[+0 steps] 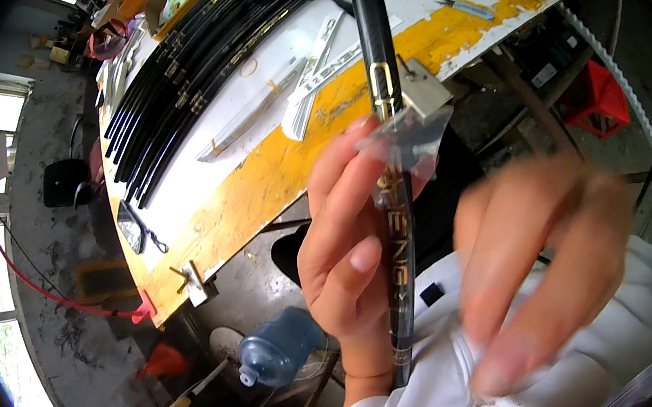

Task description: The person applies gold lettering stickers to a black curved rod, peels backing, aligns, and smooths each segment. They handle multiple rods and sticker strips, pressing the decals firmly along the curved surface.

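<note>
A long black rod [375, 32] with gold lettering stands nearly upright before me, its lower end against my white clothing. My left hand [343, 242] is closed round its middle, the fingers wrapped from the left side. At the fingertips a small piece of clear plastic film [421, 141] lies against the rod and sticks out to the right. My right hand [547, 257] is to the right of the rod and apart from it, blurred by motion. Whether it holds anything cannot be made out.
Several similar black rods [202, 76] lie bundled on the white and yellow table [256, 175]. White printed strips [310, 82], a light-blue cutter [469, 7] and a metal clamp [424, 87] are along its edge. A blue water jug [279, 348] and a red crate [596, 98] are below.
</note>
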A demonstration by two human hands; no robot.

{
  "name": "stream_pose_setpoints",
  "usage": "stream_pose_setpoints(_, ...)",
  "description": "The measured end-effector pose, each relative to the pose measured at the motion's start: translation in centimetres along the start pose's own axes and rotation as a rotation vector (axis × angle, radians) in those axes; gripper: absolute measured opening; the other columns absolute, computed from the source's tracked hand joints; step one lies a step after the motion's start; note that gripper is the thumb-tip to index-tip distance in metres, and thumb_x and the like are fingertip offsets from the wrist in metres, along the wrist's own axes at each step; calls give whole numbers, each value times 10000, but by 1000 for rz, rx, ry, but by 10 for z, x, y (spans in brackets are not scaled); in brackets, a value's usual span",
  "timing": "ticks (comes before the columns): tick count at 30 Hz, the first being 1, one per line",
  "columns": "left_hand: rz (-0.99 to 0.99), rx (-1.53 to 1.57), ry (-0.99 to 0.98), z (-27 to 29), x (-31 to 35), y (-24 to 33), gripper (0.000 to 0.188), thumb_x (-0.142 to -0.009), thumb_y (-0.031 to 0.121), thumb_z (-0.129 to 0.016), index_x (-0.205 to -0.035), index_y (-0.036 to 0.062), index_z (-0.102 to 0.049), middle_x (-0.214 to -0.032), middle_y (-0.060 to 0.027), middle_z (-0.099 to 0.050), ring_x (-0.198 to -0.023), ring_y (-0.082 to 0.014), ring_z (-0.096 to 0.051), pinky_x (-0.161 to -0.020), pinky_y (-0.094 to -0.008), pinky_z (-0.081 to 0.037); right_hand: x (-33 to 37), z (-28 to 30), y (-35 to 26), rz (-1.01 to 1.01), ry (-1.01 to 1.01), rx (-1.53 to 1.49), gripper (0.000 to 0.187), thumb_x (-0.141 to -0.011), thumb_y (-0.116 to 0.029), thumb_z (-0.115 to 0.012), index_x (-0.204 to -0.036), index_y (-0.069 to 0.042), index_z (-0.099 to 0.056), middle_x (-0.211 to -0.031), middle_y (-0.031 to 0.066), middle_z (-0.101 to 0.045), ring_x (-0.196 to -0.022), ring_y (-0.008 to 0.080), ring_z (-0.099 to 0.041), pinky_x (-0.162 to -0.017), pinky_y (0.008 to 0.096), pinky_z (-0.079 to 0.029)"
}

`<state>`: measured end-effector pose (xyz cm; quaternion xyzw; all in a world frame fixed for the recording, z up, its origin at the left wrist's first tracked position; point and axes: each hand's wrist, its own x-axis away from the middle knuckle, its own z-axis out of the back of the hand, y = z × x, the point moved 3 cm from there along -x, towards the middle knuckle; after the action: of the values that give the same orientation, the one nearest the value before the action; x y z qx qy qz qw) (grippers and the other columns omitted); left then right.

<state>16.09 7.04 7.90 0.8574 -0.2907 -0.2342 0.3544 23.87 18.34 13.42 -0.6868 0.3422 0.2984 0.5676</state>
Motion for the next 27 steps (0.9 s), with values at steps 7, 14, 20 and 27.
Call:
stream_pose_setpoints(7,-88,57,-202,-9,-9,-2,560,-856,253,-477,-1309,-75,-454,-1429,-223,-269,-1314,-488,-290,-1023,-631,-315,0,-22,-22,-237,123,-550,83,-809,2,-665,-859,-36,-719,-842,139,-640,-655,186,-600,-558,240,-459)
stream_pose_setpoints(14,-71,10,-141,-9,-12,-3,585,-852,279,-498,-1321,-66,-445,-1423,-222,-276,-1316,-480,-294,-993,-624,-363,1,-1,-26,-2,76,-57,94,-812,-4,-633,-740,-55,-666,-812,113,-631,-669,193,-586,-561,254,-446)
stream_pose_setpoints(20,-127,-4,-163,-8,-21,-3,633,-822,286,-523,-1293,-128,-438,-1389,-225,-310,-1311,-481,-303,-974,-616,-389,7,87,-17,-35,170,1173,160,-756,44,-519,-842,-11,-642,-777,100,-629,-678,234,-595,-610,321,-467)
stream_pose_setpoints(27,-95,59,-152,-13,-25,-2,665,-821,291,-523,-1293,-164,-409,-1374,-227,-319,-1326,-380,-328,-1025,-551,-366,61,259,67,-549,-70,2012,380,-865,-214,-599,-1204,-51,-542,-1096,118,-572,-1052,321,-535,-916,415,-433)
